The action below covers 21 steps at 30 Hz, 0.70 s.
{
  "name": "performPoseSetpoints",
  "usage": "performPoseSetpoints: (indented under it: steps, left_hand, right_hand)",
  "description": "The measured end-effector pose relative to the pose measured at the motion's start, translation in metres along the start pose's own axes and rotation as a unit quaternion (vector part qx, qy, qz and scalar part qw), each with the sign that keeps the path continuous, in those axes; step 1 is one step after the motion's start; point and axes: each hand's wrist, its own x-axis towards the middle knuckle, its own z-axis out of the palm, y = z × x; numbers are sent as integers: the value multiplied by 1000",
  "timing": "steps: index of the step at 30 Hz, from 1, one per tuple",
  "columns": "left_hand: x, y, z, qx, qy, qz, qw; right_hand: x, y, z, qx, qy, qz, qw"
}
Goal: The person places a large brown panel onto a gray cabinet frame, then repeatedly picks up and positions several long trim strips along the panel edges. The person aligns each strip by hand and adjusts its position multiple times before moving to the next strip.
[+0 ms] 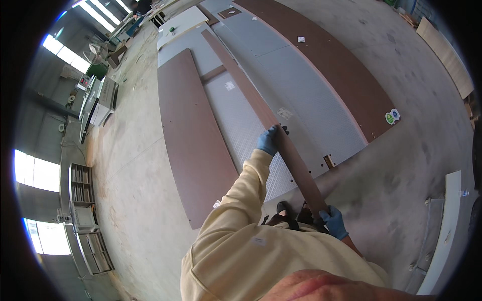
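A long, narrow brown board (300,168) slants from my body out over the large flat panels. My left hand (268,140), in a blue glove, is closed on it partway along its length. At the near end, my right hand (335,223), also blue-gloved, grips the board by its edge. The fingers of both hands are partly hidden behind the board. Below lies a grey panel with a fine pattern (228,113), and to the left of it a wide brown panel (193,135). Another brown panel with a rounded outer edge (326,55) lies at the right.
A smooth grey panel (301,95) lies beside the patterned one. White-topped machinery (104,100) and a metal shelf rack (83,185) stand at the left wall. A long pale board (447,226) is at the right. A pale panel (183,25) lies at the far end.
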Motion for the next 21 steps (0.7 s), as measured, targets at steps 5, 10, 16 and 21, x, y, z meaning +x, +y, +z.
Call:
performPoseSetpoints:
  steps: [5,10,16,21]
  left_hand:
    - [5,-8,9,12,7,27,1000]
    - [33,-2,-6,66,-1,59,996]
    - [66,23,-20,338,196,125,912]
    - [29,40,8,803,308,165,482]
  right_hand:
    - [28,16,-36,-86,-32,-57,994]
    - [55,15,-41,-109,-74,-59,990]
    - [73,-17,8,31,-95,103,990]
    - [87,-12,17,78,-81,165,980]
